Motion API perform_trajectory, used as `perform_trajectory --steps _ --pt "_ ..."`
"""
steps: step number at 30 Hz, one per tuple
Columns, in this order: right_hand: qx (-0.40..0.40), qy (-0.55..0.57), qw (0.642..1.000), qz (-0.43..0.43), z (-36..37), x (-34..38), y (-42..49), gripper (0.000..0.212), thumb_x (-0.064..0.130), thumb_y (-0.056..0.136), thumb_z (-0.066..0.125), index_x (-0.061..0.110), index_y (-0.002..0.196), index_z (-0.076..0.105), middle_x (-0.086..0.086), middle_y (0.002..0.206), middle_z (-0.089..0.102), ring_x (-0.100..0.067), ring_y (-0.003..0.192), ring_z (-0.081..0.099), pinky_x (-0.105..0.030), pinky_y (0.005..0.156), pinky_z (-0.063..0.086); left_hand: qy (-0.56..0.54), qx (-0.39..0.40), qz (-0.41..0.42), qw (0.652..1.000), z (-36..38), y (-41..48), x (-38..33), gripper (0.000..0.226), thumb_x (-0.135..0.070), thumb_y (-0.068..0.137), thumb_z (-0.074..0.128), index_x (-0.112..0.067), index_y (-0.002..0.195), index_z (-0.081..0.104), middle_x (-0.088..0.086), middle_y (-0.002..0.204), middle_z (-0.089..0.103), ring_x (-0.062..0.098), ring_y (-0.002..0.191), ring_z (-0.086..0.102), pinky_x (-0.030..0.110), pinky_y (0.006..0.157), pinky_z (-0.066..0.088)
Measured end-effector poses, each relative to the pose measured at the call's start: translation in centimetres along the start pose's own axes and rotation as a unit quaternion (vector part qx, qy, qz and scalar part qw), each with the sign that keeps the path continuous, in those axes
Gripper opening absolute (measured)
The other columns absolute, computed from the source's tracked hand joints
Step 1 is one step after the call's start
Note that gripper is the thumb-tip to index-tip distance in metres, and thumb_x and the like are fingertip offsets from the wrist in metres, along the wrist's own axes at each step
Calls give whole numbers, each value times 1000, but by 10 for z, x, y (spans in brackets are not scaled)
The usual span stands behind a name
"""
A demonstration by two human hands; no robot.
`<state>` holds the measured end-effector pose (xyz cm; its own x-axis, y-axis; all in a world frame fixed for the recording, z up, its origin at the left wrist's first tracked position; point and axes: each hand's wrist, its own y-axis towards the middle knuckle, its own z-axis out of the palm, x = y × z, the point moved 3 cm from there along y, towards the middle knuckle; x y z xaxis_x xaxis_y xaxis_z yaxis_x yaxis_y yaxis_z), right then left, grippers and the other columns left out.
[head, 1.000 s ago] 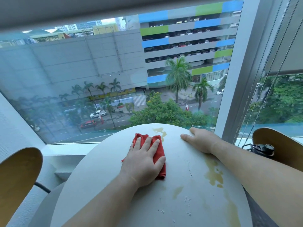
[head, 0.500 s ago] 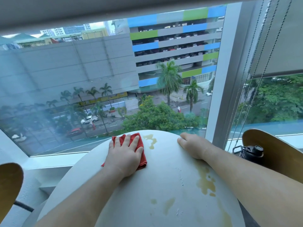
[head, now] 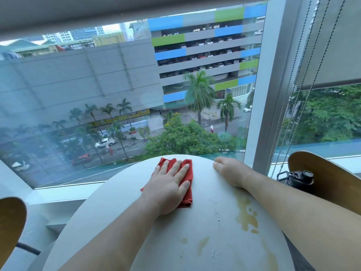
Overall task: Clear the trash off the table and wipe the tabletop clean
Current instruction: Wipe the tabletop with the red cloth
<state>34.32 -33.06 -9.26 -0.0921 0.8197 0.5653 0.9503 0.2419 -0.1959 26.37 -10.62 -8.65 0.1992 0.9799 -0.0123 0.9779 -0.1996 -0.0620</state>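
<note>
The round table (head: 109, 202) fills the lower middle of the frame; its top is smooth, matte and pale grey-white. The left hand (head: 168, 184) lies flat on a red cloth (head: 188, 193) near the far edge of the table, in the centre of the frame. Its fingers are straight and a little spread, and they press the cloth down. The cloth looks soft and folded, and the hand covers most of it; only the top corners and the right border show.

The right hand (head: 230, 173) rests on the far rim, to the right of the cloth and apart from it. Its fingers bend over the rim and go out of sight, so I cannot tell how firmly they hold.

Yellow-brown liquid stains (head: 247, 218) with irregular shapes lie at the lower right of the tabletop, partly under the right forearm. Small white crumbs (head: 217, 218) lie beside them.

Two curved wooden chair backs, one at the left border (head: 9, 227) and one at the right (head: 328, 177), are cut off. A black bottle (head: 298, 178) stands by the right one, its lower part hidden.
</note>
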Motion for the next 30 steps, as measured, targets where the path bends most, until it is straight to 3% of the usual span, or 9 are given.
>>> perform_trajectory --steps 3,6,10,12,14,17,21,25,30 --pt "-7 65 998 15 -3 -7 0 26 27 107 43 17 106 67 -5 116 68 -28 114 62 -39 97 47 -18 -10 13 1000 0 -18 6 58 -51 110 15 -40 167 6 -15 175 2 21 163 -3 42 131 -2" --pt "-16 104 994 42 -4 -16 -7 25 23 107 46 11 104 68 -7 114 69 -26 106 62 -35 89 49 -34 -15 -1 999 1 -25 14 55 -49 111 19 -43 166 10 -17 174 3 18 162 -3 39 131 -2" --pt "1 138 988 63 -1 -37 -29 50 43 110 39 8 105 74 -11 114 73 -28 105 69 -39 94 53 -36 -4 -53 998 2 -9 26 58 -57 109 18 -47 165 8 -14 175 1 24 162 -2 46 131 1" --pt "-6 186 979 85 1 -47 -40 54 52 108 40 15 98 79 -5 114 74 -24 100 71 -36 86 52 -25 5 -68 997 2 5 31 61 -61 107 17 -48 165 5 -13 176 0 28 162 -2 50 130 2" --pt "-12 181 979 97 3 -50 -49 55 52 109 38 16 100 78 -6 110 76 -25 101 71 -36 90 49 -23 12 -67 997 0 20 31 62 -63 106 16 -48 165 4 -13 176 0 30 162 -2 51 129 2" --pt "-28 135 986 92 3 -50 -51 57 46 113 30 7 111 73 -12 120 72 -31 116 64 -37 100 43 -22 20 -47 998 -1 39 21 62 -64 106 15 -48 165 4 -13 176 0 31 162 -2 54 129 1" --pt "-44 137 985 99 2 -46 -51 52 41 113 30 5 111 68 -18 117 67 -34 112 62 -41 99 45 -14 18 -14 1000 0 48 -3 64 -64 105 14 -46 165 4 -11 176 1 31 162 -1 55 128 2" --pt "-63 156 978 128 4 -52 -45 59 57 104 44 7 117 72 -17 117 73 -36 111 68 -47 102 53 -6 6 24 1000 3 33 -27 64 -60 107 15 -40 167 4 -9 176 1 28 162 -1 53 129 1" --pt "-63 116 986 101 0 -47 -59 60 52 109 34 5 107 73 -18 114 71 -34 108 64 -39 95 46 -12 1 61 998 5 -1 -28 60 -55 109 17 -41 166 6 -13 176 0 23 162 -2 49 130 1"
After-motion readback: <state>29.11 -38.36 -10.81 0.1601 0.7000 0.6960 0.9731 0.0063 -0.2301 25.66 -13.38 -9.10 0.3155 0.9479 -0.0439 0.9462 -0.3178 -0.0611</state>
